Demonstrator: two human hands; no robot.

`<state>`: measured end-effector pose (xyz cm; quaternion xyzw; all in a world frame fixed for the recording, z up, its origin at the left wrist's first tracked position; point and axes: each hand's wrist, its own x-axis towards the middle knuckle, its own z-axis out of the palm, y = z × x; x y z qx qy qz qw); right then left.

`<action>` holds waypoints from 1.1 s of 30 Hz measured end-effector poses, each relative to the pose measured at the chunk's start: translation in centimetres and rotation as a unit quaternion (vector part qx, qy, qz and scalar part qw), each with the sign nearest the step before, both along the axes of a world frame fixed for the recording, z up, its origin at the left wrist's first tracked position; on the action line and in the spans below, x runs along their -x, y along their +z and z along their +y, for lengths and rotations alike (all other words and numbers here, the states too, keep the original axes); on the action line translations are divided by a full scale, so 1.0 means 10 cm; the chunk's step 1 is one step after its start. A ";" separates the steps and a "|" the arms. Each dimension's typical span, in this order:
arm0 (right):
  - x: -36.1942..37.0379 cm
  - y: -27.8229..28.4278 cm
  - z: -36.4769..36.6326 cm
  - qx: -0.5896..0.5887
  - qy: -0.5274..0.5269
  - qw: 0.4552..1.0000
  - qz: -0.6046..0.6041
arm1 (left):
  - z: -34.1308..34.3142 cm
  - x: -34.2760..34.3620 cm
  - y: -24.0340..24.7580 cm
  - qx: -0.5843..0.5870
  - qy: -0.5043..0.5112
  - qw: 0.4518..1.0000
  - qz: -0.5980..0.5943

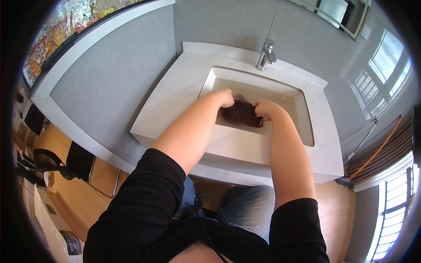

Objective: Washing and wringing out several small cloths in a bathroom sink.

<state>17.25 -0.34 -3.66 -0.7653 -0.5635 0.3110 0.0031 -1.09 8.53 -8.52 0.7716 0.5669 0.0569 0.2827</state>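
A dark red-brown cloth (241,114) lies bunched in the water of a white rectangular sink (305,115), close to the sink's near edge. At the cloth's left end, my left hand (226,97) is closed on it, fingers curled in. My right hand (266,109) pinches the right end, thumb and fingers pressed together. Part of the cloth spreads under the water between and beyond my hands. The fingertips of my left hand are hidden.
A chrome faucet (266,55) stands behind the sink on the white countertop (171,98). Grey walls rise at the left and back. At right, a mop with an orange handle (377,147) leans near a curtain (386,153). A black chair (79,164) stands at far left.
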 end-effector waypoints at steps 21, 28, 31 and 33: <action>-0.05 -0.03 0.02 0.023 0.018 0.999 -0.028 | -0.19 0.08 0.23 0.038 -0.086 0.986 0.139; -0.03 -0.03 0.02 0.029 0.000 0.999 -0.021 | -0.26 0.06 0.31 0.095 -0.068 0.986 0.122; -0.06 -0.08 0.06 0.024 0.008 0.999 -0.022 | -0.26 0.06 0.30 0.090 -0.061 0.988 0.113; -0.06 -0.07 0.06 0.025 -0.003 0.999 -0.020 | -0.22 0.07 0.28 0.086 -0.056 0.989 0.108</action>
